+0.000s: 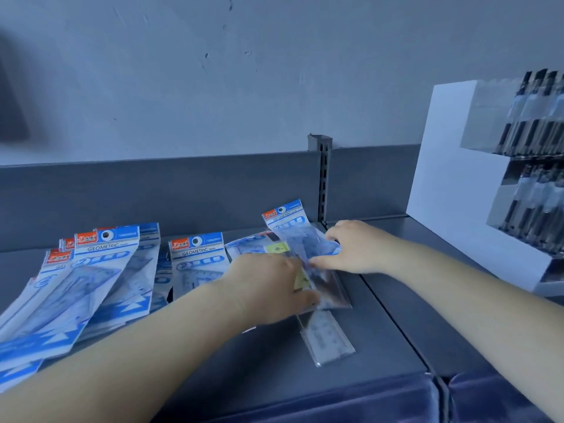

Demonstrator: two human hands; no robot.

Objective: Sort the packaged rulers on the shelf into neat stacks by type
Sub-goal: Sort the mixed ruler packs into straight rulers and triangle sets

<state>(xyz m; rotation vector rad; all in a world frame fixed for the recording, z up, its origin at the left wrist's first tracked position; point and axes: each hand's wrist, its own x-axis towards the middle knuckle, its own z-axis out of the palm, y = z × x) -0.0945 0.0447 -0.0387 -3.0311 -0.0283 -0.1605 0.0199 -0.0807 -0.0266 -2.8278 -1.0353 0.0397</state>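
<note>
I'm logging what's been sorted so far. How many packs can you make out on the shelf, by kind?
Blue GEOMETRIC packs in the left pile: at least 4, overlapping, exact number unclear
Blue GEOMETRIC pack in the middle: 1
Blue pack under the right hand: 1
Clear ruler sleeves by the left hand: at least 2
Total: at least 8

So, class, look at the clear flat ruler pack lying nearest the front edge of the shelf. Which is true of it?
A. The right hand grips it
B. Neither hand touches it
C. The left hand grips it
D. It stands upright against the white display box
B: the clear ruler pack lies flat on the shelf, apart from both the left hand and the right hand, which work on packs further back.
</note>
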